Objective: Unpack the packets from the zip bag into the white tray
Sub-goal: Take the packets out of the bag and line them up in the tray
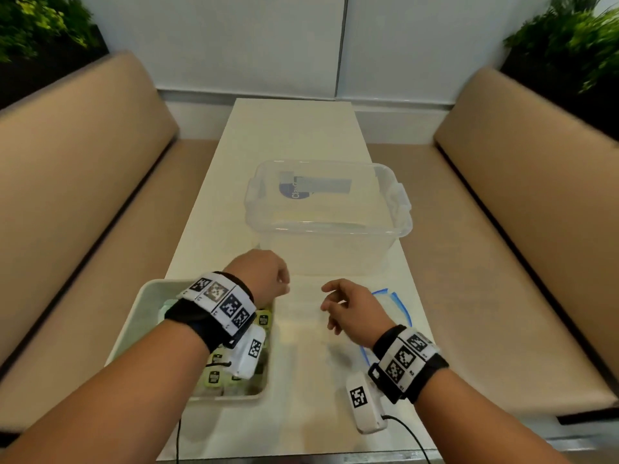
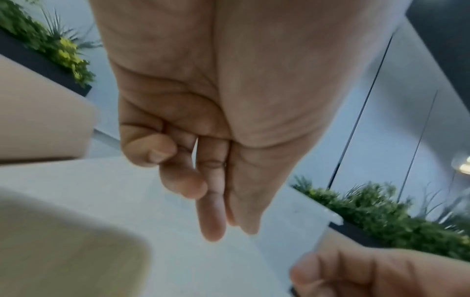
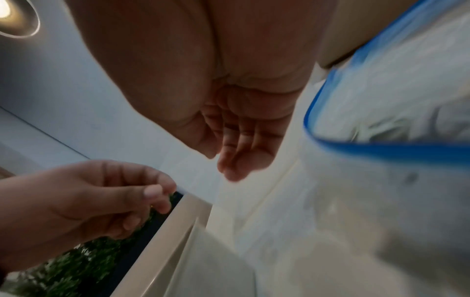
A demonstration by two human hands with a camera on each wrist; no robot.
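left hand (image 1: 264, 274) loosely curled, right hand (image 1: 348, 308) relaxed, both empty, above zip bag (image 1: 385, 316)

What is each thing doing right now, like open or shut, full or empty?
zip bag: lying flat on the table, looks empty, blue zip edge open.
white tray: holds packets.
clear box: no lid on, looks empty.
left hand: fingers curled, holding nothing.
right hand: relaxed, holding nothing, above the bag.
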